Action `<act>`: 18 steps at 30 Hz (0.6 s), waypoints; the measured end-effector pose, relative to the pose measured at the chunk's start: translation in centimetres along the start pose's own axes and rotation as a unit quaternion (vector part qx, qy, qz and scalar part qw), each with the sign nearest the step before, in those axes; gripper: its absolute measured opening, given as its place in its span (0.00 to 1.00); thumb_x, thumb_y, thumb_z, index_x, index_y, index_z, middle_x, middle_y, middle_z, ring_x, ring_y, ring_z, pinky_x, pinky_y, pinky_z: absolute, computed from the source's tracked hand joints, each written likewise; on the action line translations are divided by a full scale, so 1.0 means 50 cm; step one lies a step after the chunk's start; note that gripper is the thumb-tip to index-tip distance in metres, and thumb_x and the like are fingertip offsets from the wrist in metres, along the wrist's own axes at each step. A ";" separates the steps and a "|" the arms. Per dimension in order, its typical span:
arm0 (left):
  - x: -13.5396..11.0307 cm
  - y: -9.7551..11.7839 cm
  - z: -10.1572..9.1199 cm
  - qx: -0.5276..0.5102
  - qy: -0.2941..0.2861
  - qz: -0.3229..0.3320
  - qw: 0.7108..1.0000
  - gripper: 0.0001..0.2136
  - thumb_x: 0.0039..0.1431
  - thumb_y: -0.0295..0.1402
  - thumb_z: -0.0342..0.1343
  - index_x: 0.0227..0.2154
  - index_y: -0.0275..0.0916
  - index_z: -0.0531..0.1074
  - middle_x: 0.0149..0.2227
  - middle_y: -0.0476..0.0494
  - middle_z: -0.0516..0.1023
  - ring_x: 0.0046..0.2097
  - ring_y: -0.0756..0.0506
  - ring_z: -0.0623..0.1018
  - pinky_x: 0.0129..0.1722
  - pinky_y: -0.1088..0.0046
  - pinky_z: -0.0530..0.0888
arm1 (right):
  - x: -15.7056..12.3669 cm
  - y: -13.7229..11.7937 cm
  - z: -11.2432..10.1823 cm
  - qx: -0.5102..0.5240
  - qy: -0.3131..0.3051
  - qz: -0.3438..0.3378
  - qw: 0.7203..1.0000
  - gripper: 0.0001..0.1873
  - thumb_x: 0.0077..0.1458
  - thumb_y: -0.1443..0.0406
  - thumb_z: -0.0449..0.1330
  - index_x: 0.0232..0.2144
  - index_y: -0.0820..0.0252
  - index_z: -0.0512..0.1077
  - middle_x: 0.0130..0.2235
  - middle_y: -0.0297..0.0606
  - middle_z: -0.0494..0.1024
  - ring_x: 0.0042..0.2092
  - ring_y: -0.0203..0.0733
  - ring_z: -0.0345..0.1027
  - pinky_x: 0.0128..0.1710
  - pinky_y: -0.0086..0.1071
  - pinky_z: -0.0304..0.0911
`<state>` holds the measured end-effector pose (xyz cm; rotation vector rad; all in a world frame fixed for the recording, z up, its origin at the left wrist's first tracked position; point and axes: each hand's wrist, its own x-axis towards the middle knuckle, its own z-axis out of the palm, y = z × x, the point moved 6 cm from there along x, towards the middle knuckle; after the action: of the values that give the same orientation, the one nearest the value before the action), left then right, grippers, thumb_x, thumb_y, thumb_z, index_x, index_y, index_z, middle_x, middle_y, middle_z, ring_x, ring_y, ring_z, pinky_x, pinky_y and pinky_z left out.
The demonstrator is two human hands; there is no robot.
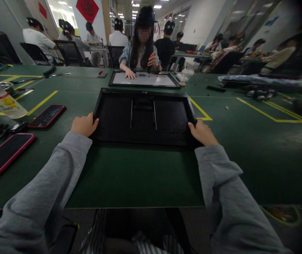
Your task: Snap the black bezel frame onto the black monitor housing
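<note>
A black flat monitor (pixel 144 116) lies back side up on the green table (pixel 140 176), with a rectangular mount recess in its middle. My left hand (pixel 83 125) grips its near left corner, fingers curled over the edge. My right hand (pixel 202 132) holds the near right corner the same way. Both of my arms wear grey sleeves.
Two phones in red cases (pixel 47 116) (pixel 4 155) lie at my left, beside a clear bottle (pixel 2 100) and small tools. Across the table a person works on another monitor (pixel 143 79), next to a plastic cup (pixel 186 76). More people sit at tables behind.
</note>
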<state>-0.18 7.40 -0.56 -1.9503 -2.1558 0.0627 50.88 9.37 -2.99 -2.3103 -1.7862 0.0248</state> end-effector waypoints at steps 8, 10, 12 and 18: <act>0.000 0.003 -0.004 0.006 0.004 0.006 1.000 0.29 0.64 0.47 0.32 0.56 0.31 0.64 0.41 0.29 0.79 0.43 0.34 0.79 0.42 0.60 0.69 | 0.000 0.000 -0.001 0.007 -0.002 0.001 1.000 0.33 0.62 0.52 0.44 0.56 0.76 0.61 0.46 0.67 0.75 0.48 0.64 0.71 0.46 0.48 0.63; -0.001 0.003 -0.004 0.008 0.002 0.005 1.000 0.29 0.64 0.46 0.32 0.56 0.31 0.64 0.41 0.30 0.79 0.43 0.34 0.79 0.42 0.60 0.69 | -0.001 0.000 -0.002 0.009 -0.002 0.000 1.000 0.33 0.63 0.52 0.44 0.56 0.76 0.61 0.46 0.66 0.75 0.48 0.64 0.71 0.45 0.48 0.63; -0.002 0.003 -0.005 0.009 -0.002 0.002 1.000 0.29 0.64 0.47 0.32 0.56 0.31 0.63 0.41 0.30 0.79 0.43 0.34 0.78 0.42 0.60 0.69 | -0.002 -0.001 -0.003 0.009 -0.002 -0.002 1.000 0.34 0.63 0.51 0.43 0.56 0.77 0.61 0.46 0.66 0.75 0.48 0.64 0.71 0.45 0.48 0.63; -0.002 0.003 -0.005 -0.001 -0.005 0.001 1.000 0.29 0.64 0.47 0.32 0.55 0.31 0.64 0.42 0.29 0.79 0.44 0.35 0.78 0.42 0.60 0.69 | -0.002 0.000 -0.002 0.007 -0.003 -0.002 1.000 0.34 0.63 0.51 0.42 0.56 0.77 0.61 0.46 0.67 0.75 0.48 0.65 0.71 0.45 0.48 0.63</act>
<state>0.03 7.29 -0.37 -1.9575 -2.1616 0.0715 50.85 9.29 -2.89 -2.2993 -1.7873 0.0421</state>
